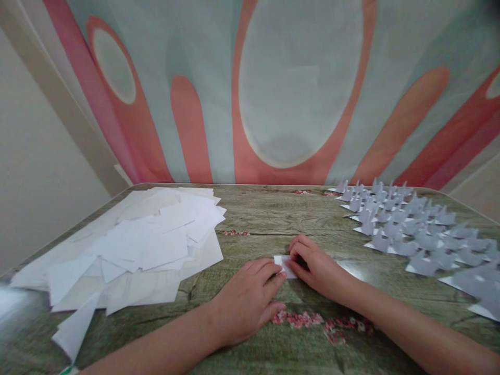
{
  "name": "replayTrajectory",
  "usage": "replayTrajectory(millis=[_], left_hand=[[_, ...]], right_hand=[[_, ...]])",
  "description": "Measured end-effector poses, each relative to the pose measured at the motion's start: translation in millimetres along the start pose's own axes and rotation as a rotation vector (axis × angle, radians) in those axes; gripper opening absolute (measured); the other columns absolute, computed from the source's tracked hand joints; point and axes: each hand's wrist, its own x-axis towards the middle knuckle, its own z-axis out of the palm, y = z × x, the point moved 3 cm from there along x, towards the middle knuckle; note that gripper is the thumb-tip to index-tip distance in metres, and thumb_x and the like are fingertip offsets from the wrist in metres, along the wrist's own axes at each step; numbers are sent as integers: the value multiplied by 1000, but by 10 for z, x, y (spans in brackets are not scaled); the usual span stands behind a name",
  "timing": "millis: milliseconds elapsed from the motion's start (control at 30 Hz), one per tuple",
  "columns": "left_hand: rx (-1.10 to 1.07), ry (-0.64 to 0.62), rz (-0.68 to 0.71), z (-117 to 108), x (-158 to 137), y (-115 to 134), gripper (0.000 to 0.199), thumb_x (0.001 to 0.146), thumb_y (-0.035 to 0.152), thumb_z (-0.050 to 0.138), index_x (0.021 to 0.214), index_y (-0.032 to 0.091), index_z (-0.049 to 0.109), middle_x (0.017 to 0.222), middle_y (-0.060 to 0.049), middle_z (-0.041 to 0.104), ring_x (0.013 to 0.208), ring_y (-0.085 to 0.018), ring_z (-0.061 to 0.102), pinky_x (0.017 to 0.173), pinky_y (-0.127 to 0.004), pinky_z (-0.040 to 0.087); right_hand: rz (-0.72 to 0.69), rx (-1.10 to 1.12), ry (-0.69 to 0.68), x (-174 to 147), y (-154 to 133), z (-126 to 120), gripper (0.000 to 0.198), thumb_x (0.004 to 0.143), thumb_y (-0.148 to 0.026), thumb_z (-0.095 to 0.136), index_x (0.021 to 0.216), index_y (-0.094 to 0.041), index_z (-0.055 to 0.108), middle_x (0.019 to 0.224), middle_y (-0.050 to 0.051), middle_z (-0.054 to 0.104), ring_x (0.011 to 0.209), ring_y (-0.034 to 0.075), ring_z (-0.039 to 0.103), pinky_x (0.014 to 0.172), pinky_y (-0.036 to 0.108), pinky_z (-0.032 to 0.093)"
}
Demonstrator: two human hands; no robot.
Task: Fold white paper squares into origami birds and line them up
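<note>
Small white paper (289, 271), one; left hand (252, 294) loosely open at its edge; right hand (318, 268) curled, grip unclear; align edges before pressing.

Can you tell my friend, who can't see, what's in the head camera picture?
A person's left hand and right hand touch a small white paper on a wood-patterned table. Loose white sheets lie heaped on the left; rows of folded paper shapes stand on the right.

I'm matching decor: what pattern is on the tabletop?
Tabletop: greenish-brown wood grain with pink flowers, best in head view.
</note>
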Motion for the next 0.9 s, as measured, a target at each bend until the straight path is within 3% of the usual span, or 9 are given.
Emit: replayTrajectory(millis=[333, 667, 900], left_hand=[[-4, 0, 11, -13, -16, -1, 43, 87, 36, 47, 125, 16, 44, 128, -5, 49, 120, -23, 36, 103, -38, 30], [44, -3, 39, -28, 14, 25, 43, 87, 34, 47, 124, 14, 45, 127, -7, 51, 117, -22, 40, 102, -37, 28], [115, -3, 71, -52, 42, 50, 40, 86, 37, 47, 119, 14, 49, 123, -7, 53, 112, -20, 44, 101, -35, 28]], right_hand=[[-8, 20, 1, 6, -7, -16, 10, 79, -12, 53, 75, -19, 46, 86, 4, 48, 81, 16, 48, 72, 30, 43], [-11, 18, 12, 6, 7, -1, 10, 78, -12, 53, 74, -19, 47, 87, 4, 49, 82, 17, 49, 73, 30, 43], [11, -161, 57, -21, 6, -29, 6, 79, -20, 56, 78, -20, 51, 97, 6, 52, 92, 21, 47, 80, 37, 39]])
